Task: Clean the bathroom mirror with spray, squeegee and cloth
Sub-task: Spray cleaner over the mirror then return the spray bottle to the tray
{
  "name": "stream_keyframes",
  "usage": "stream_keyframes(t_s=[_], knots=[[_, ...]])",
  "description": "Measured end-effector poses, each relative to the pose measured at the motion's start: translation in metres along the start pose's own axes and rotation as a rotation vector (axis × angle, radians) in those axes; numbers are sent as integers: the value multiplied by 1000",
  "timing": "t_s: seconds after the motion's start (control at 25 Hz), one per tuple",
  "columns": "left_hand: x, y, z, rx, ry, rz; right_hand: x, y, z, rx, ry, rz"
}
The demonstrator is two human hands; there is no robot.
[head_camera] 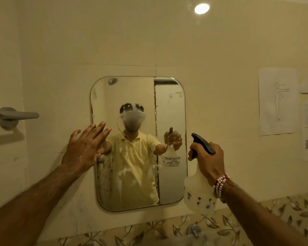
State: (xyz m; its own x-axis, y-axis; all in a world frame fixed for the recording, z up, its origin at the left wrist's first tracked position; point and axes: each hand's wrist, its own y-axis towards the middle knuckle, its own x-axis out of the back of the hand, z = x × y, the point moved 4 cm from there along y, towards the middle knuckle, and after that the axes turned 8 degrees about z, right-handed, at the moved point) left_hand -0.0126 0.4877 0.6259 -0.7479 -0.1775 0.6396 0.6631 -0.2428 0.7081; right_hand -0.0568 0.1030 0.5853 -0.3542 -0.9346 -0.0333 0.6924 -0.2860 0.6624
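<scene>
The left hand [84,148] is spread flat and wet at the mirror's [171,107] left edge, while the right hand [209,157] grips a spray bottle [197,196] just right of it.

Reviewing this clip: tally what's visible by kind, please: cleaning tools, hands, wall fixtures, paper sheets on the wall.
Cleaning tools: 1, the spray bottle; no squeegee or cloth in view
Hands: 2, left hand, right hand
Wall fixtures: 2, mirror, towel bar
Paper sheets: 4, right wall; some cut off by the frame edge
Total: 9
</scene>
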Motion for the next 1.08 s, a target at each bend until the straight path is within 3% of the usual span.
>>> stream_keyframes(t_s=[0.2, 0.44, 0.64, 1.08], knots=[[1, -1, 1, 5, 10, 33, 7, -13, -24, -64, 57, -25], [6, -2, -3, 34, 8, 56, 4, -50, -58, -96, -78, 34], [6, -2, -4, 41, 3, 69, -14, -59, -53, -76, -26, 41], [3, -1, -2, 49, 29, 83, -99, -92, -22, -10, 21, 277]])
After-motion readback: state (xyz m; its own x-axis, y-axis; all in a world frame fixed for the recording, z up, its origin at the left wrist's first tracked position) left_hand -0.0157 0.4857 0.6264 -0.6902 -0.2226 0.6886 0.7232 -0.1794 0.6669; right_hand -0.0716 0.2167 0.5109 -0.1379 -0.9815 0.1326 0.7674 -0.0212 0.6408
